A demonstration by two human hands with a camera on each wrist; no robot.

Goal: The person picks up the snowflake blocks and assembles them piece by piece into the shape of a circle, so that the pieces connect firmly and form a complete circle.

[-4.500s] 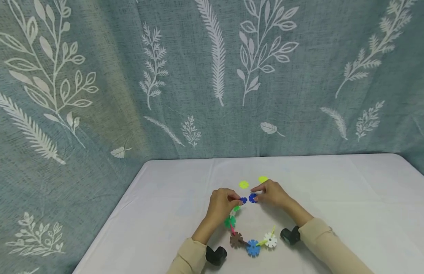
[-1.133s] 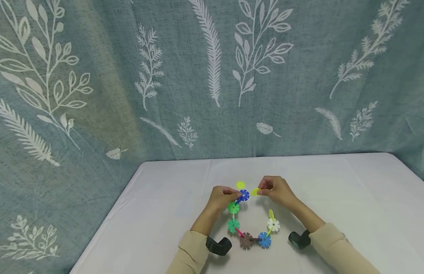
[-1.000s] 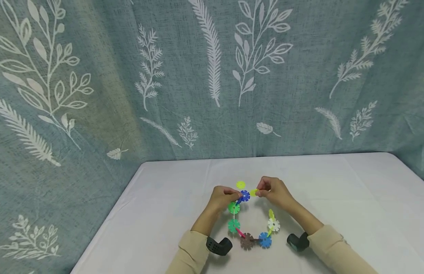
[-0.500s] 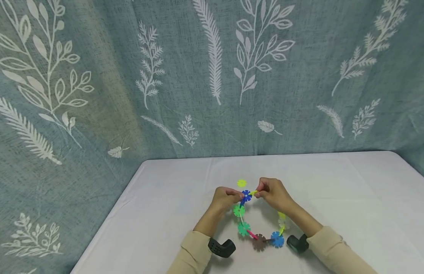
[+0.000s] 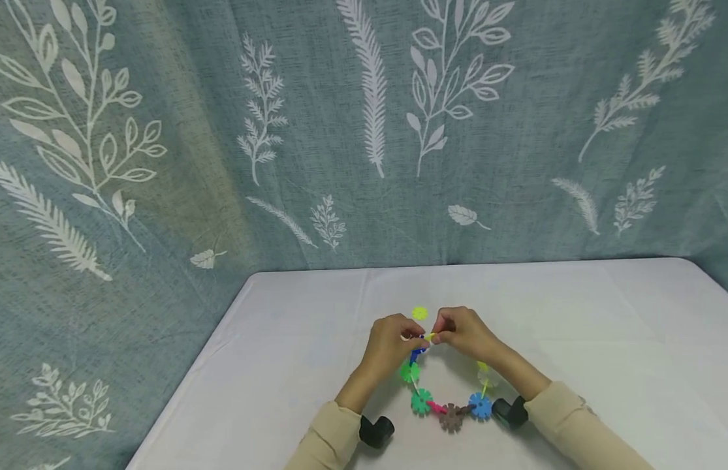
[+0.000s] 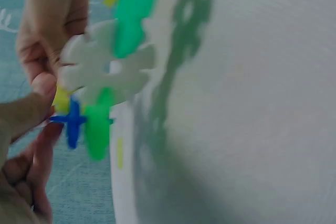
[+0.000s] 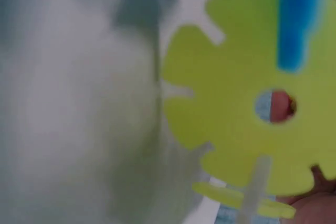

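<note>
In the head view my left hand (image 5: 388, 343) pinches the dark blue notched disc (image 5: 419, 350) at one end of a linked chain. My right hand (image 5: 466, 333) pinches a yellow notched disc (image 5: 429, 337) against it; fingers partly hide where they meet. From the blue end hang a light green disc (image 5: 410, 372), a teal-green disc (image 5: 421, 401), a pink disc (image 5: 437, 407), a brown disc (image 5: 451, 419) and a bright blue disc (image 5: 480, 405). Another yellow disc (image 7: 236, 77) looms close in the right wrist view, with a clear white disc (image 7: 256, 190) slotted into it.
A loose yellow disc (image 5: 420, 313) lies on the white-covered table (image 5: 604, 346) just beyond the hands. Black wrist devices (image 5: 377, 432) sit below both wrists. Behind the table hangs a blue-green leaf-patterned curtain (image 5: 364, 196).
The right hand earlier let go of a dark blue disc and picked up a yellow one. It has since moved left, bringing yellow against blue. The chain has shifted right.
</note>
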